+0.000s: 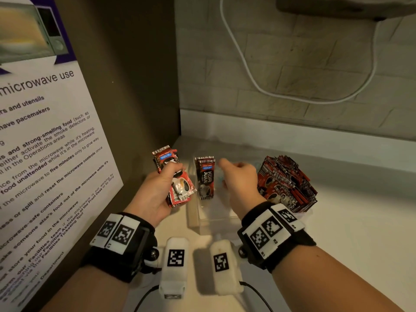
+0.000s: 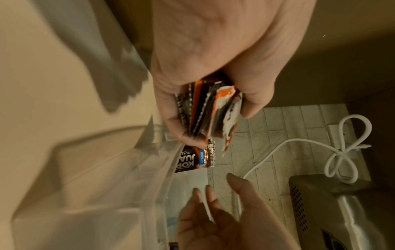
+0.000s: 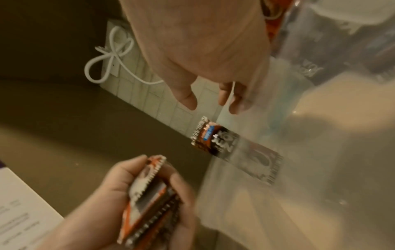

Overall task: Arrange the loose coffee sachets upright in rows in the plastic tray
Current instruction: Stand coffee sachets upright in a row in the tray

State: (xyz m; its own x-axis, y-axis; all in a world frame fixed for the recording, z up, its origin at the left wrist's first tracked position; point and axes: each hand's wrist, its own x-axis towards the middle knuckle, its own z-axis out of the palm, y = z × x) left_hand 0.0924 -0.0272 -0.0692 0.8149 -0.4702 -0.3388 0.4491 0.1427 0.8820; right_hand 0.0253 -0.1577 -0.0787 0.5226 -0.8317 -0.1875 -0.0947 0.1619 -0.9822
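Gripping a fanned bundle of sachets (image 1: 174, 176), the left hand (image 1: 155, 192) is curling its fingers and thumb round the stack, just left of the clear tray (image 1: 209, 218). The right hand (image 1: 238, 179) is hanging over the tray's far part with fingers loosely spread and nothing between them; whether its fingertips are touching the tray wall I cannot tell.

One sachet (image 1: 204, 176) is standing upright in the tray at its left end, label facing near. That is the only one clearly placed in this part. To the right, a dense pile of sachets (image 1: 286, 183) is leaning in a loose heap; whether it is sitting inside the same tray or beside it is not clear.

Judging by this, the work is only beginning: one sachet is standing, a first row is barely started, and both the bundle and the pile are waiting to be set in.
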